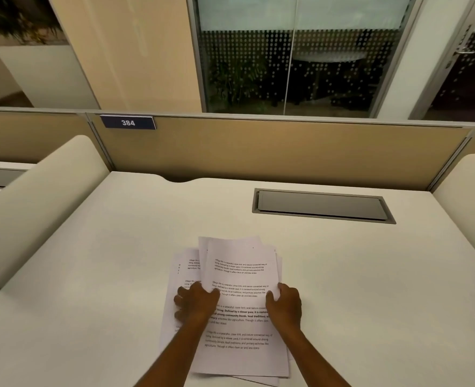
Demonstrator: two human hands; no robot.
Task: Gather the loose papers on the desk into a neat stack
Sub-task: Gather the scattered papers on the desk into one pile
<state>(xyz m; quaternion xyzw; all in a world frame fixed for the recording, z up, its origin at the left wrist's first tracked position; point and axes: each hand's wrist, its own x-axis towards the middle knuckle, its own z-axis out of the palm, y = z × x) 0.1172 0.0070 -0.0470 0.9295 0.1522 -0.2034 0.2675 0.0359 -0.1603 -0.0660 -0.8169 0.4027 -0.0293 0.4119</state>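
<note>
Head view shows the papers fanned mid-desk, left hand and right hand each with its grip apparently clamped on a side edge; squeeze inward evenly, then tap square.

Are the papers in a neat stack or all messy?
Messy. The papers overlap, but sheets poke out crooked at the left and far edges. The left hand and right hand hold the pile's sides.

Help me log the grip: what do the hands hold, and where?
The papers: left hand grips their left edge, right hand their right edge, about midway along.
</note>
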